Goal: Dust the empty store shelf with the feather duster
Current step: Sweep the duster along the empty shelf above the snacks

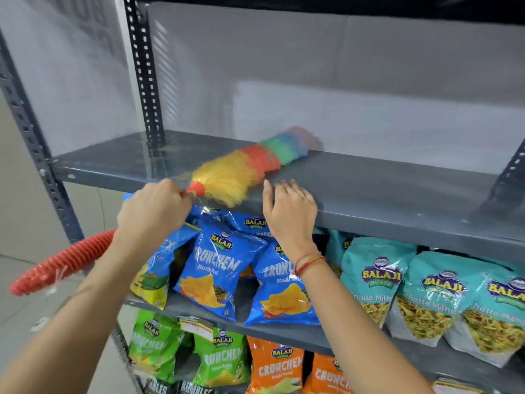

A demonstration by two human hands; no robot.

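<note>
A rainbow feather duster [250, 162] lies slanted across the grey empty shelf [383, 189], its yellow tuft at the front edge and its blurred blue and red tip near the back wall. My left hand [153, 211] is shut on the duster's red ribbed handle [62, 265], which sticks out to the lower left. My right hand [289, 211] rests with spread fingers on the shelf's front edge, just right of the yellow feathers, holding nothing.
Blue, teal, green and orange snack bags [221, 268] fill the two shelves below. Slotted metal uprights [145, 69] stand at the left and a brace [508, 172] at the right. A clear plastic sheet [76, 81] covers the rack's left side.
</note>
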